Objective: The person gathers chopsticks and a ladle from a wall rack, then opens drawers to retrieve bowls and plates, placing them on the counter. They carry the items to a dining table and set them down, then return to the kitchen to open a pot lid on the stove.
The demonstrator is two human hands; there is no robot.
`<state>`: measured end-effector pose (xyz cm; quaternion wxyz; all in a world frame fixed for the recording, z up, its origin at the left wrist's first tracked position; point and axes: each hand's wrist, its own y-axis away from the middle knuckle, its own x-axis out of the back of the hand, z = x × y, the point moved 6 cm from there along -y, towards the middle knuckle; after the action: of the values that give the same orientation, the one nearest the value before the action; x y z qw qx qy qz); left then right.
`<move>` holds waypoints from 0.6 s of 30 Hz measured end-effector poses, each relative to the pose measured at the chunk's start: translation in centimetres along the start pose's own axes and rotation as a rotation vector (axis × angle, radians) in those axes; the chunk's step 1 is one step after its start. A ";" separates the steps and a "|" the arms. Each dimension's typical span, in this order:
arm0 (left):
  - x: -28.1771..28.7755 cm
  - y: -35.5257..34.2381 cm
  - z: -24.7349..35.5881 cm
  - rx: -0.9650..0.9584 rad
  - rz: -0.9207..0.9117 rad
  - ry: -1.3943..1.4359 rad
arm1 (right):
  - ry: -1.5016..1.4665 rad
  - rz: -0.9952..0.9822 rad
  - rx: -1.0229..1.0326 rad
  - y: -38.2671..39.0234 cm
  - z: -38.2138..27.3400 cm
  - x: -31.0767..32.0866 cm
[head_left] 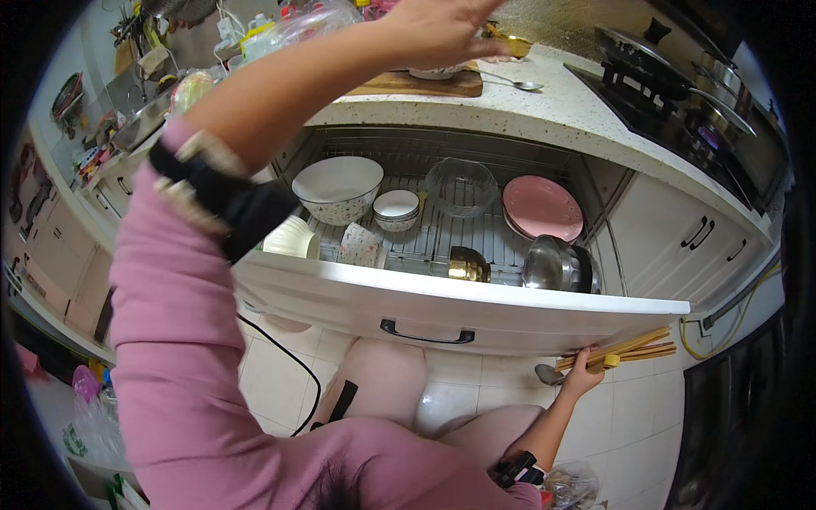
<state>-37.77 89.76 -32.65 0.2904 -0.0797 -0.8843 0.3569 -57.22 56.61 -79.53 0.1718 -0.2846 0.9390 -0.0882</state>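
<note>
My left hand [438, 32] reaches over the worktop at the top of the picture. Its thumb and fingers are spread, and some fingertips run out of view. Under it are a wooden cutting board [463, 83] and part of a white bowl [433, 74]. Low at the right, my right hand [581, 374] is closed round a bundle of wooden chopsticks [642, 343], outside the pulled-out drawer [510, 293]. A metal spoon or ladle head [548, 374] sticks out on the other side of that hand. Something with a yellow end [611, 362] also shows at the bundle.
In the drawer's wire rack stand a large white bowl [338, 189], small stacked bowls [396, 208], a glass bowl [461, 187], pink plates [542, 207] and metal bowls [548, 263]. A spoon [527, 86] lies on the worktop. A pan [642, 64] sits on the lit stove.
</note>
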 end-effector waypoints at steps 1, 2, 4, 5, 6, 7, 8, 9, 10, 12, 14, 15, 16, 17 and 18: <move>1.3 1.2 0.1 0.121 -0.007 0.098 | 0.036 0.012 0.018 0.0 -0.2 0.0; 3.9 3.9 1.3 0.048 0.124 0.201 | 0.072 0.025 0.035 0.0 -0.3 0.1; 9.8 10.9 3.6 -0.152 0.187 0.275 | 0.100 0.007 0.035 -0.1 -0.1 0.1; 10.8 14.5 6.3 -0.174 0.176 0.341 | 0.086 -0.019 0.018 -0.1 0.1 0.1; 12.1 18.0 8.8 -0.217 0.243 0.340 | 0.072 -0.034 -0.014 -0.1 0.4 0.1; 13.0 21.5 11.4 -0.307 0.274 0.251 | 0.072 -0.031 0.008 -0.2 0.4 0.2; 13.2 24.5 13.1 -0.294 0.312 0.179 | 0.077 -0.019 0.013 -0.2 0.5 0.3; 13.1 27.1 14.3 -0.131 0.210 0.253 | 0.070 -0.009 -0.006 -0.1 0.7 0.3; 12.5 29.3 16.4 -0.084 0.132 0.257 | 0.101 0.013 0.028 0.0 0.5 0.4; 10.2 32.3 19.9 -0.013 -0.033 0.282 | 0.137 0.048 0.056 0.1 0.1 0.3; 6.5 33.5 22.8 0.039 -0.183 0.322 | 0.167 0.062 0.079 0.2 -0.4 0.1; 4.5 33.7 23.8 0.060 -0.232 0.338 | 0.184 0.079 0.095 0.3 -0.7 0.0; 2.9 33.6 24.4 0.042 -0.167 0.216 | 0.172 0.060 0.094 0.4 -0.9 -0.2; 1.4 33.4 24.7 0.030 -0.092 0.091 | 0.168 0.050 0.088 0.5 -1.1 -0.3; 0.6 33.4 24.8 0.014 -0.032 -0.060 | 0.154 0.023 0.098 0.6 -1.3 -0.5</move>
<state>-54.61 99.91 -69.30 0.2701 -0.0529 -0.8913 0.3604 -57.67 57.50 -78.33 0.1139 -0.2574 0.9472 -0.1538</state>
